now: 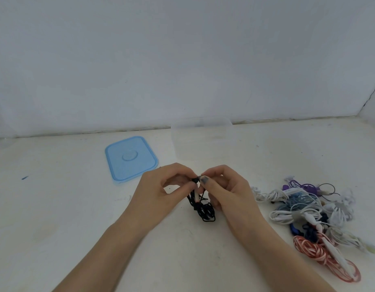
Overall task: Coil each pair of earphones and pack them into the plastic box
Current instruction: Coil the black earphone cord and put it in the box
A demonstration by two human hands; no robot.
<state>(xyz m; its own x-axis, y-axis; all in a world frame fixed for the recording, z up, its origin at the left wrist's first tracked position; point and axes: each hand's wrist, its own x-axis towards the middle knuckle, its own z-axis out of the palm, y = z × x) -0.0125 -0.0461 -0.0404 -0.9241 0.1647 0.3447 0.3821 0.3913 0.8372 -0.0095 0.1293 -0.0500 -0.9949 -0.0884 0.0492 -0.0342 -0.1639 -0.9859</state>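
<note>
A black pair of earphones (204, 210) hangs in a loose bundle between my hands, its lower loops lying on the white table. My left hand (161, 192) pinches the top of the black cable. My right hand (226, 190) pinches the same earphones from the right, fingertips almost touching the left ones. A clear plastic box (202, 142) stands behind my hands near the wall, hard to make out. Its blue lid (130, 159) lies flat to the left.
A tangled heap of earphones (309, 213) in white, blue, purple and red-and-white lies on the table at the right. The wall (182, 60) runs along the table's far edge. A small blue mark (24, 177) is on the table at far left.
</note>
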